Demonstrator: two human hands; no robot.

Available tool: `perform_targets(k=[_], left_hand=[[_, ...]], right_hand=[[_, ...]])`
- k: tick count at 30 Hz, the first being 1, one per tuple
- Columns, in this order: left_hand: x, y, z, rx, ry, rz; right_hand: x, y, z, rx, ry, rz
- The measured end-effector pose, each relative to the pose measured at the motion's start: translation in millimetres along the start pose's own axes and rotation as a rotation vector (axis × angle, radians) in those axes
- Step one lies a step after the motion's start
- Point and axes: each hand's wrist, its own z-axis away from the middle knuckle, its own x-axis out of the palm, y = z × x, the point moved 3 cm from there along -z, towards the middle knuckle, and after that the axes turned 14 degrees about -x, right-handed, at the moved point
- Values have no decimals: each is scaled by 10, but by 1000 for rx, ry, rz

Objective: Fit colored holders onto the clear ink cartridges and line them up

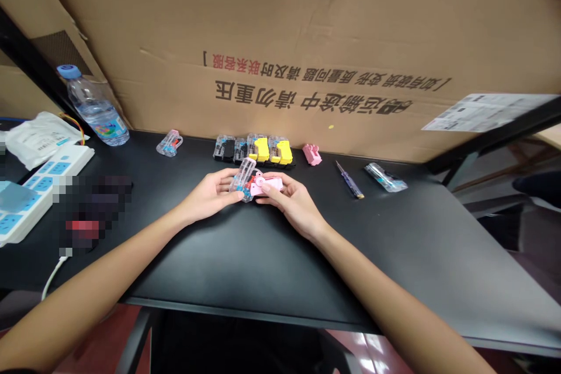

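Above the middle of the black table, my left hand [209,194] pinches a clear plastic casing [243,172] with blue and red parts inside. Closed around a small pink plastic piece [270,186], my right hand [298,205] has its thumb on top. The two pieces meet, or nearly so, between my hands; whether they are joined I cannot tell. Just behind stands a row of clear-topped units, with black pieces [224,149] at the left and yellow ones [262,149] at the right. Another pink piece [312,154] lies right of the row.
Another clear casing [170,144] lies at the back left. A screwdriver [350,180] and a clear plastic packet [385,177] are at the right. Leftward are a water bottle [99,108], a white power strip [48,184] and a white bag [40,139]. A large cardboard sheet [280,11] stands behind.
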Motion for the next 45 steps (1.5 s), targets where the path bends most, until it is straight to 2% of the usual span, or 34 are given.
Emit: perform_targets(k=[7, 21, 34, 45], left_hand=[[30, -96, -54, 0, 15, 100], [60, -106, -48, 16, -3, 50], [92, -111, -10, 32, 74, -51], [117, -39, 32, 53, -14, -95]], right_hand=[[11, 9, 10, -27, 24, 46], [29, 7, 31, -13, 51, 73], [17, 31, 30, -1, 45, 61], [8, -41, 13, 28, -29, 81]])
